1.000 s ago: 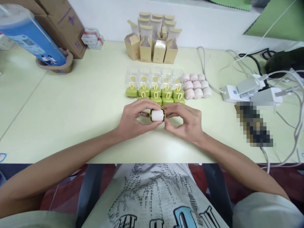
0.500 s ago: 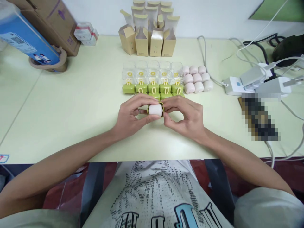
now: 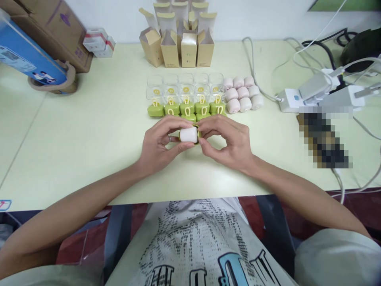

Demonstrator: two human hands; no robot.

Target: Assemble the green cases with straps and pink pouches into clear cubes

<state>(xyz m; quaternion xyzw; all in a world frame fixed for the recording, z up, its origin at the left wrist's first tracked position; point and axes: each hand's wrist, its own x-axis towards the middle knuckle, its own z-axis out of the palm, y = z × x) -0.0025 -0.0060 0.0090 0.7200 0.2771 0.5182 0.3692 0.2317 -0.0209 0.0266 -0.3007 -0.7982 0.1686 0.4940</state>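
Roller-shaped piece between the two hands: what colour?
The roller-shaped piece looks white, with no pattern visible; seen best in the head view.

The table (image 3: 89, 131) (pale green) holds cartons (image 3: 188, 55) — and green caps (image 3: 187, 109).

I worked through the head view, which looked forward and steeply down from above the printed shirt (image 3: 190, 238). It sat close enough to set the left hand (image 3: 157, 145) and right hand (image 3: 232, 145) around mid-view, and took in the pale table (image 3: 89, 151) back to the white wall (image 3: 244, 20).
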